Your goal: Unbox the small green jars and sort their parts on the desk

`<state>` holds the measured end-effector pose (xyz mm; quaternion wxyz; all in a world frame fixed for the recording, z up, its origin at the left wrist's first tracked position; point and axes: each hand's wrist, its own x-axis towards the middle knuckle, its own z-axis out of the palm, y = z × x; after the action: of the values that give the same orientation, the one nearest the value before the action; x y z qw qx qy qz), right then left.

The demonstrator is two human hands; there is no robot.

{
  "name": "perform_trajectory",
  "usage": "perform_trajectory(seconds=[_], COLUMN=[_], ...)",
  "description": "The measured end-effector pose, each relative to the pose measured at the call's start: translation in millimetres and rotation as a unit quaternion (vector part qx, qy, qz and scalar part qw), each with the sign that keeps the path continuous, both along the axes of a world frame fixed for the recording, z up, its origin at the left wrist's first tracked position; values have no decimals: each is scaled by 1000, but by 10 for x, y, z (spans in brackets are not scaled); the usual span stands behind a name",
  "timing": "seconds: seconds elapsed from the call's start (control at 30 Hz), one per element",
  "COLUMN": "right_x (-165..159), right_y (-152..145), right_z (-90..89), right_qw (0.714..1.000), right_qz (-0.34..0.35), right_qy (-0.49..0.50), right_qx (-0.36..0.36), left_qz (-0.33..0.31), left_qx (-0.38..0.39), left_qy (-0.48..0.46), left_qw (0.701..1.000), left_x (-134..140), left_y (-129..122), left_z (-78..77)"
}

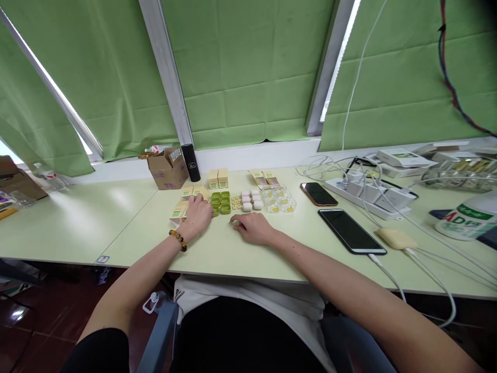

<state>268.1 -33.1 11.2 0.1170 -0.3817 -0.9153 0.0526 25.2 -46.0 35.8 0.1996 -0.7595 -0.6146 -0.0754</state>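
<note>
left hand among small cartons, right hand low in front of the row.
to judge by the left hand's place, a step of handling the cartons just left of the green cups; cannot tell whether clamped on one or only touching, with fingertips partly hidden beyond the knuckles. on the right, finger and thumb a little apart, with nothing seen between, over the table near the small yellow pieces. cartons beside and beyond the left hand, with upright boxes behind; pale pink pieces and clear plastic cups laid out rightward from the yellow. next move probably calling for a light fingertip pinch, clear of the close-set cups.
</note>
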Motion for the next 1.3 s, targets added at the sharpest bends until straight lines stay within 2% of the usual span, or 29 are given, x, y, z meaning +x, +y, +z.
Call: perform_trajectory(seconds=[0.37,0.87,1.3], right_x=[-141,-178,-183], right_y=[-22,-38,-36], right_z=[-6,31,38], right_qw=[998,996,996], right_qz=[-14,-14,-9], right_qy=[-62,-80,-85], right_qx=[21,32,41], left_qz=[-18,-4,-4], left_qx=[-12,-2,0], left_qy=[-62,0,-9], left_qw=[998,1000,1000], left_x=[22,68,29], left_y=[17,24,67], left_z=[-19,15,-37])
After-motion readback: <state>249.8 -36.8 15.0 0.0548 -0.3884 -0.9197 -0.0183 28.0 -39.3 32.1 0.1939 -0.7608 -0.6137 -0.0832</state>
